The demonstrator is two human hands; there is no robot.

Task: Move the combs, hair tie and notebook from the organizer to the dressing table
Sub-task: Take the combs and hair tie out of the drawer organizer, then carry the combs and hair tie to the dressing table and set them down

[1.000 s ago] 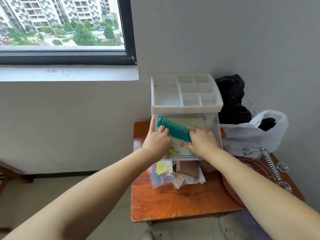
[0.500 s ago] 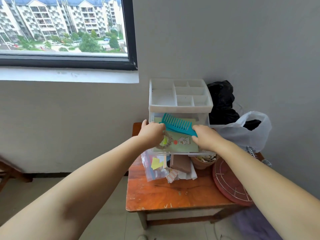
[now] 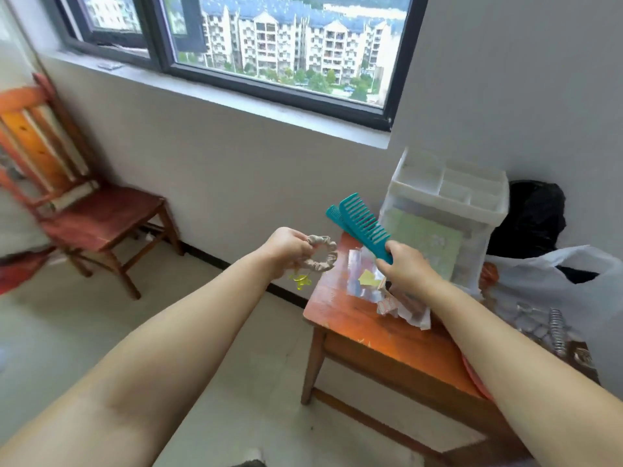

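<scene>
Our left hand point(image 3: 286, 247) pinches the soft, light hair tie point(image 3: 322, 253), and our right hand point(image 3: 403, 267) squeezes the stiff combs point(image 3: 362, 224) by their handles.

Daylight enters through a dark-framed window point(image 3: 276, 55) in the grey wall point(image 3: 236, 170). A wooden chair point(image 3: 84, 210) stands on the pale tiled floor point(image 3: 60, 332).

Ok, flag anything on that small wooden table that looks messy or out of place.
A loose heap of crumpled paper scraps and clear plastic lies on the wooden table in front of the organizer. The notebook leans tilted against the organizer's front. Nothing looks spilled or broken.
</scene>
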